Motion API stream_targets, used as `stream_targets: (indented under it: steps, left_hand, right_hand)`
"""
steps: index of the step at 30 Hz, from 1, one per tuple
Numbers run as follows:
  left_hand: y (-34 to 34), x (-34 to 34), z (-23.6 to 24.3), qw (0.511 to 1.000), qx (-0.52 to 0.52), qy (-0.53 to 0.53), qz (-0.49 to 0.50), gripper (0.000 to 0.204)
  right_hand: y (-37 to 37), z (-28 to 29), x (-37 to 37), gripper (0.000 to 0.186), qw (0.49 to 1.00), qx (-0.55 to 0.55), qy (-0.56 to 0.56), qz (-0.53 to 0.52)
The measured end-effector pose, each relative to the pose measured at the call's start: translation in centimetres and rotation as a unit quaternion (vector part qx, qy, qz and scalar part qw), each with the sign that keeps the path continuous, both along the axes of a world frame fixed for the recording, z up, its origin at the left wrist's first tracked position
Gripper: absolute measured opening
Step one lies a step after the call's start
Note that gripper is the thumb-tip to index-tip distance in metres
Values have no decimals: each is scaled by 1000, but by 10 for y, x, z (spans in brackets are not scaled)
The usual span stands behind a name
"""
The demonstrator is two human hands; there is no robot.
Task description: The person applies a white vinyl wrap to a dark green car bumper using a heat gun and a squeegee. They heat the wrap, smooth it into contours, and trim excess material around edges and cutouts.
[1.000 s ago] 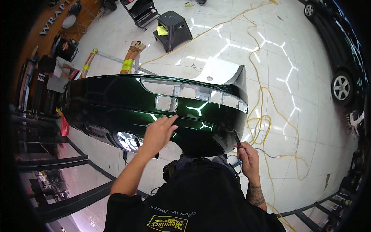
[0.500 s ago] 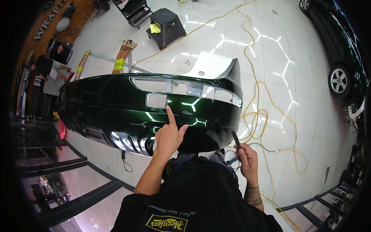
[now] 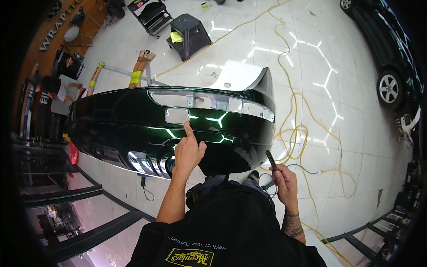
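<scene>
A glossy dark green car bumper cover [image 3: 133, 107] lies across in front of me, with long light-coloured cutouts along its upper part. My left hand [image 3: 187, 151] reaches up over it. Its index finger is stretched out, the tip at the lower right corner of a small rectangular opening [image 3: 177, 115]; the thumb stands apart and the hand holds nothing. Beyond the bumper's right end, my right hand [image 3: 285, 183] is closed around a slim black tool that looks like a utility knife [image 3: 271, 160]. Its tip points up and left, apart from the bumper.
Wrapped stand legs [image 3: 136, 76] with yellow tape rise behind the bumper. A yellow cord [image 3: 291, 133] lies looped on the floor to the right. Farther off are a black step stool [image 3: 191, 38], a black cart [image 3: 150, 18], a dark car [image 3: 382, 49] and another person [image 3: 55, 86] at left.
My left index fingertip has slid slightly left at the opening's lower edge. The whole bumper appears shifted a little left in view. My right hand keeps its hold and place.
</scene>
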State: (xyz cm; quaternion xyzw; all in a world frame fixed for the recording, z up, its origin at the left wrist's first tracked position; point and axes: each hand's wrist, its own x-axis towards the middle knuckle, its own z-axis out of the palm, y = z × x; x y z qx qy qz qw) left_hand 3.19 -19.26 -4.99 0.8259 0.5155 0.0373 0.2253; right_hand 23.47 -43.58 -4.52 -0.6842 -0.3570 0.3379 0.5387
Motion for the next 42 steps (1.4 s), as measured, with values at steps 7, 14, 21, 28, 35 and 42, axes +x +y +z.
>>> stream_targets:
  steps: [7, 14, 21, 28, 35, 42]
  left_hand:
    - [37, -24, 30, 997, -50, -10, -59, 60]
    - [80, -40, 86, 968, -241, 37, -52, 58]
    - [107, -64, 85, 967, -199, 110, -113, 59]
    - [47, -41, 25, 981, -6, -14, -193, 63]
    - [29, -6, 4, 1000, 21, 2, -20, 31]
    - [19, -4, 43, 997, -1, -76, -9, 23]
  right_hand:
    - [6, 5, -5, 19, 1000, 1, 9, 0]
    - [15, 7, -3, 20, 1000, 21, -3, -23]
    - [2, 2, -1, 21, 997, 9, 51, -53]
    - [-3, -6, 10, 22, 998, 52, -16, -41]
    - [-43, -6, 34, 20, 997, 54, 19, -43]
    - [-80, 37, 35, 18, 977, 113, -63, 171]
